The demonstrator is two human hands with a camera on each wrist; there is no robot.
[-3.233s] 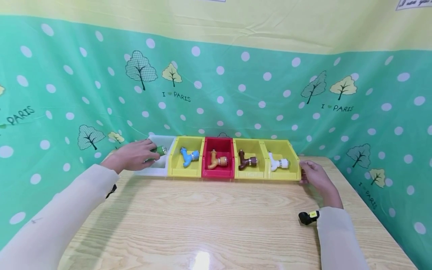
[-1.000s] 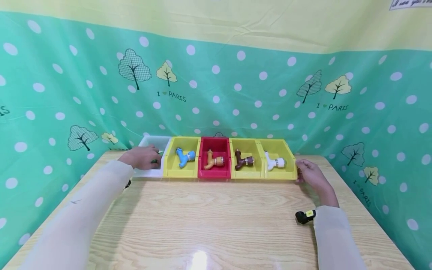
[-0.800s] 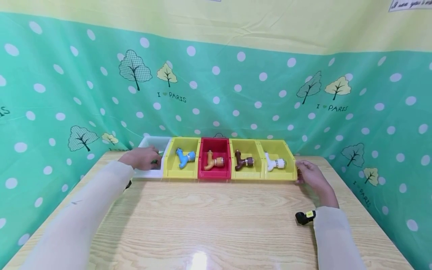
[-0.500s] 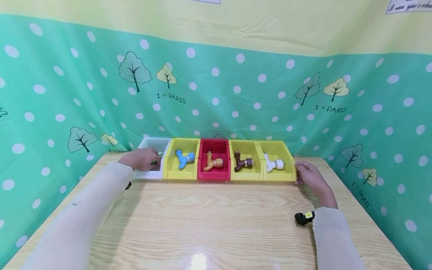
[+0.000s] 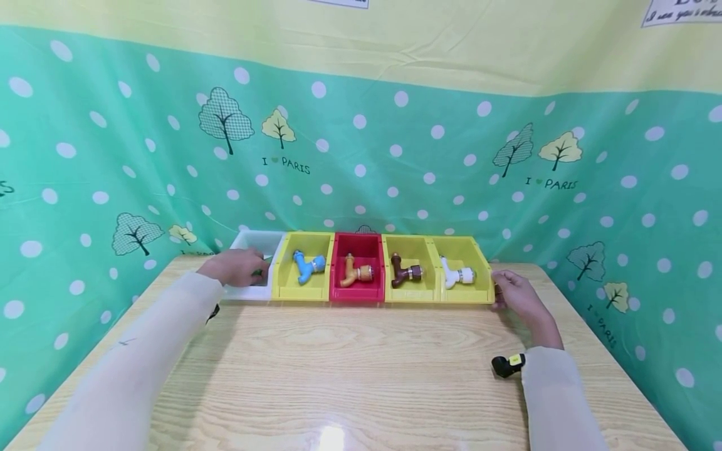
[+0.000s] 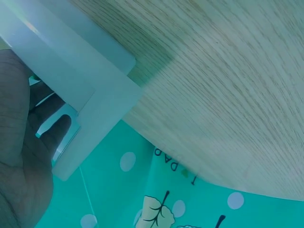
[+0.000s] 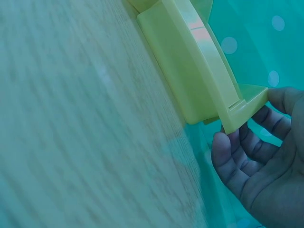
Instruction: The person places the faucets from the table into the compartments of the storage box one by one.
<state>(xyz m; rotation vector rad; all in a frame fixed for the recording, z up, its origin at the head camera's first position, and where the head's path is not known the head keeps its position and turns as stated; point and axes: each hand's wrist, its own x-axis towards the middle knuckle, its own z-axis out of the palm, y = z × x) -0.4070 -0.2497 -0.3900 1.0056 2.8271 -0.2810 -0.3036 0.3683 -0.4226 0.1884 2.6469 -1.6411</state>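
At the left end of the row, my left hand (image 5: 232, 267) reaches into the white bin (image 5: 255, 238) and grips a green tap (image 5: 257, 272), mostly hidden by the fingers. The left wrist view shows fingers behind the wall of the white bin (image 6: 90, 85), with only a sliver of green. My right hand (image 5: 521, 297) holds the outer side of the rightmost yellow bin (image 5: 484, 275); in the right wrist view its curled fingers (image 7: 227, 154) meet the bin's corner. A blue tap (image 5: 307, 266), an orange tap (image 5: 357, 270), a brown tap (image 5: 405, 270) and a white tap (image 5: 455, 273) lie one per bin.
Joined to the white bin are a yellow bin (image 5: 299, 294), a red bin (image 5: 356, 294) and further yellow ones. They stand at the back of a wooden table (image 5: 361, 363). A green and yellow printed curtain (image 5: 361, 150) hangs behind and at both sides.
Since the oldest frame, my left hand has lowered the green tap into the white bin. Over the last second it has stayed nearly still. My right hand keeps its place at the yellow bin.
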